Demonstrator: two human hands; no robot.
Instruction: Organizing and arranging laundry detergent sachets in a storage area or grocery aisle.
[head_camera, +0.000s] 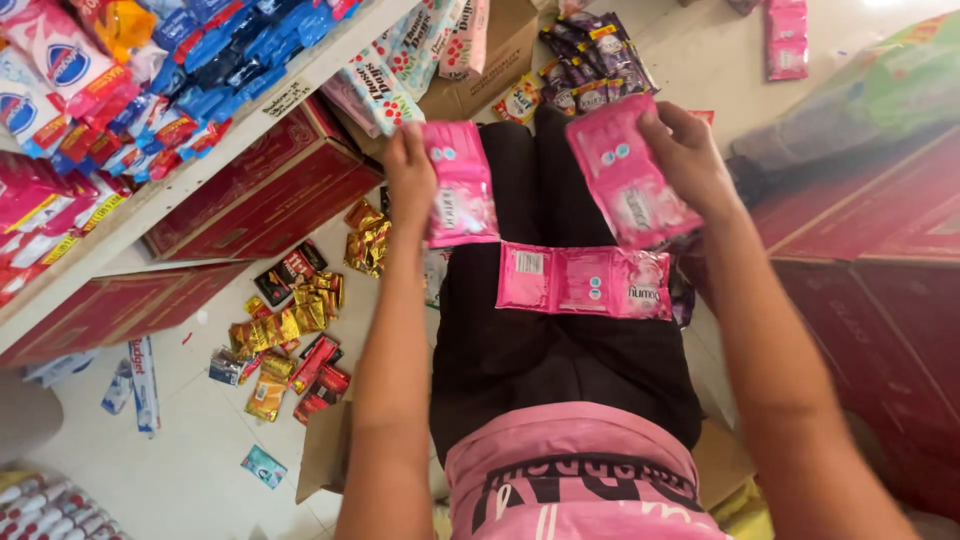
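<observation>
Left hand (410, 170) pinching one pink sachet (460, 185), right hand (685, 160) pinching another sachet (628, 185); risk of the lap strip (585, 282) sliding off onto the littered floor (190, 460).

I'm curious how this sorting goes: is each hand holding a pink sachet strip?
Yes: the left hand grips one pink sachet strip and the right hand grips another pink strip, both above the lap.
</observation>
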